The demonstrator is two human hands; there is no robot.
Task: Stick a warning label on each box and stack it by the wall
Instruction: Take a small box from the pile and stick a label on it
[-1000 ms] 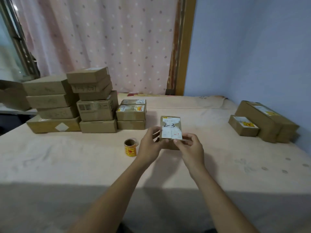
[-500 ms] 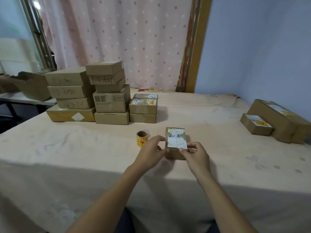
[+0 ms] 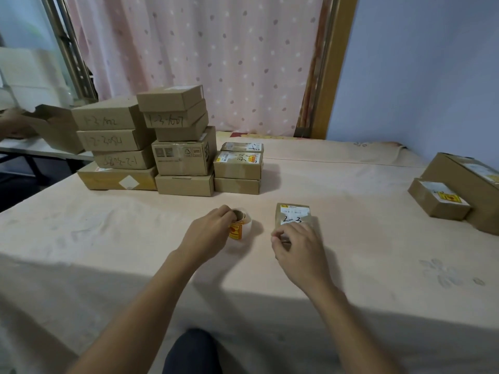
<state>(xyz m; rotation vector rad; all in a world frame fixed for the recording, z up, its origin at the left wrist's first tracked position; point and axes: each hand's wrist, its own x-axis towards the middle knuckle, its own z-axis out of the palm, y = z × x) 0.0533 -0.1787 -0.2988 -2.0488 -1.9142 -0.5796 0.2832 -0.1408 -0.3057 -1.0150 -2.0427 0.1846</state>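
Note:
A small brown box marked "2-3" (image 3: 293,215) lies flat on the cloth-covered table (image 3: 364,238). My right hand (image 3: 299,248) is over its near end with fingers curled and thumb against the index finger; any contact with the box is hidden. To the left, my left hand (image 3: 209,234) grips the top of the roll of yellow and red warning labels (image 3: 239,226), which stands on the table. By the blue wall on the right sit a small box with a yellow label (image 3: 438,202) and a longer box (image 3: 467,175) behind it.
Stacks of brown boxes (image 3: 172,147) fill the back left of the table, with a low labelled pair (image 3: 239,164) beside them. At the far left another person's hand (image 3: 10,122) holds an open carton (image 3: 55,126). A pink dotted curtain hangs behind.
The box has been set down flat. My left hand left it and moved left onto the label roll. My right hand slid to the box's near left corner. The camera tilted down.

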